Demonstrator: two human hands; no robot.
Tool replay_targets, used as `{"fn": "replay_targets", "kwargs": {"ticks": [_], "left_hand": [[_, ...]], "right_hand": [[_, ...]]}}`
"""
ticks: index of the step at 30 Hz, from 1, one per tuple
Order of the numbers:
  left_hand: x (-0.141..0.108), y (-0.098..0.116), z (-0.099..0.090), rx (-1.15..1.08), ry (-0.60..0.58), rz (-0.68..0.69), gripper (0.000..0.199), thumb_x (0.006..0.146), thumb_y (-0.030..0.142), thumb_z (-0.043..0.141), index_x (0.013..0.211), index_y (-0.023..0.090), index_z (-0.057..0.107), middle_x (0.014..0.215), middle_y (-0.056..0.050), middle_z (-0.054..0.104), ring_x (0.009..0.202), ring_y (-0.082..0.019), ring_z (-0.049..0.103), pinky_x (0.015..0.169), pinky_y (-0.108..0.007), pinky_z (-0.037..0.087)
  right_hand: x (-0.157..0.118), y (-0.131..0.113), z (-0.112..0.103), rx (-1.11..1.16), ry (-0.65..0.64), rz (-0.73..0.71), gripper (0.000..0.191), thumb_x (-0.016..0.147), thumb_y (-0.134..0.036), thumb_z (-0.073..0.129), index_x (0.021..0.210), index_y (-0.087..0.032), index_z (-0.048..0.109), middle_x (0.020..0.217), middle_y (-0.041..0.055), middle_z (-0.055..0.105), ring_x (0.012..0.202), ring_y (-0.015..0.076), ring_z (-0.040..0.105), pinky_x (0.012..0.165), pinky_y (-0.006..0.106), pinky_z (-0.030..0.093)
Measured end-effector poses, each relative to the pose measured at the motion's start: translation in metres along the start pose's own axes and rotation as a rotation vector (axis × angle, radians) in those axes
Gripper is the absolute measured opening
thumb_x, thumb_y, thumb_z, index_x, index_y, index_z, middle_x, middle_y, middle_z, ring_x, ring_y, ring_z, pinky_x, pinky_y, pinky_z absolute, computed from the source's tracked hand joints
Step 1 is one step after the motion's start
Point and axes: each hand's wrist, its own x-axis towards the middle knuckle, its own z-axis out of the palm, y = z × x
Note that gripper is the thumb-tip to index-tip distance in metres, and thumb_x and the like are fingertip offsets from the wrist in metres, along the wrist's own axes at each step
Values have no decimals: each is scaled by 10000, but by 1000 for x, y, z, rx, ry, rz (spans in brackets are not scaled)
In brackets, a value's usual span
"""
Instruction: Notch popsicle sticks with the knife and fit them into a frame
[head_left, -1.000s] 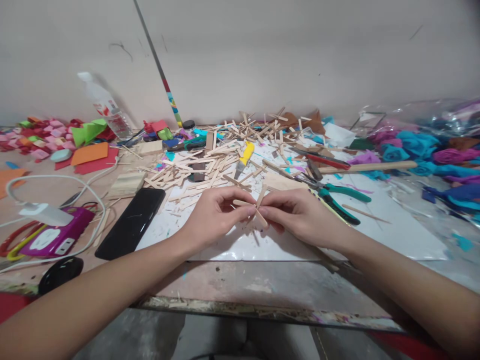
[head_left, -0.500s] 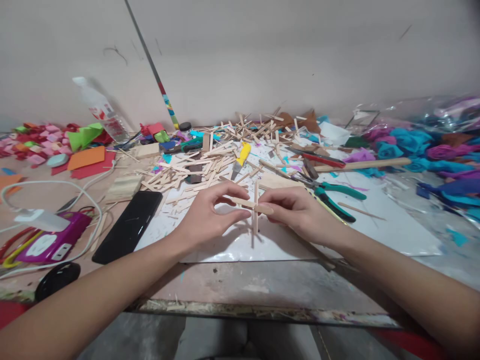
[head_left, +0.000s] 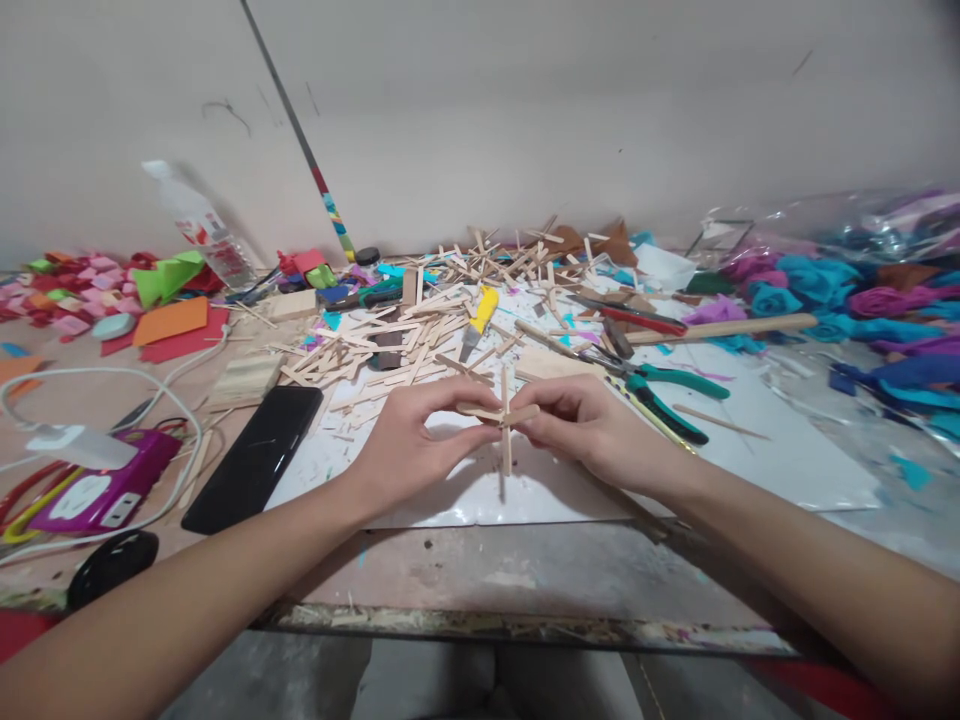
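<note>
A small frame of crossed wooden sticks (head_left: 507, 440) is held up between my two hands, over a white sheet (head_left: 450, 510) on the table. My left hand (head_left: 409, 430) pinches its left side between thumb and fingers. On the right side, my right hand (head_left: 592, 425) grips the end of a stick the same way. One stick stands roughly upright, with others crossing it near the middle. How the sticks are joined is too small to tell.
Behind my hands lie loose sticks (head_left: 420, 330), a yellow-handled knife (head_left: 480, 318) and green-handled pliers (head_left: 675, 385). A black phone (head_left: 255, 460) and purple power strip (head_left: 142, 470) are at left. Coloured crepe paper (head_left: 817, 285) lies at right, a bottle (head_left: 206, 225) back left.
The crossed sticks have turned slightly in my fingers, and the crossing sticks now show at a different angle. My left fingers have closed in on them. The view has shifted a little.
</note>
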Motion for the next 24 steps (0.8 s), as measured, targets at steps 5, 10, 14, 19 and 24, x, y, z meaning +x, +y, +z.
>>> {"fn": "replay_targets", "kwargs": {"ticks": [5,10,14,19,24], "left_hand": [[1,1,0,-65,-1,-50,133,845,217,838,975,207,810,988,-36,821,919,-191,763,886,-296,611],[3,2,-1,-156,-34,-109,121,843,211,829,964,206,820,986,-31,823,914,-176,769,856,-272,630],[5,0,-1,-125,-17,-129,186,827,217,833,1012,206,814,1060,-43,812,987,-187,754,890,-291,625],[5,2,-5,-60,-17,-83,243,892,141,658,1083,219,787,1164,-55,784,1118,-205,712,947,-336,593],[5,6,-6,-35,11,-79,226,918,223,668,1119,206,771,1184,-83,769,1135,-216,697,966,-349,567]], "right_hand": [[0,0,-4,-62,-18,-36,275,994,-353,669,901,-111,760,758,30,636,645,117,473,557,243,293],[2,1,-8,-46,-63,-5,359,981,-468,721,909,-122,786,692,16,581,612,114,416,537,242,273],[2,1,-8,-43,0,18,333,963,-447,729,879,-128,773,623,-5,529,539,96,361,498,244,227],[2,4,-7,-3,97,68,381,907,-506,784,885,-126,772,622,-6,494,536,98,340,492,244,206],[2,7,-6,8,123,92,490,874,-607,797,863,-120,743,591,-26,432,532,100,311,501,244,195]]}}
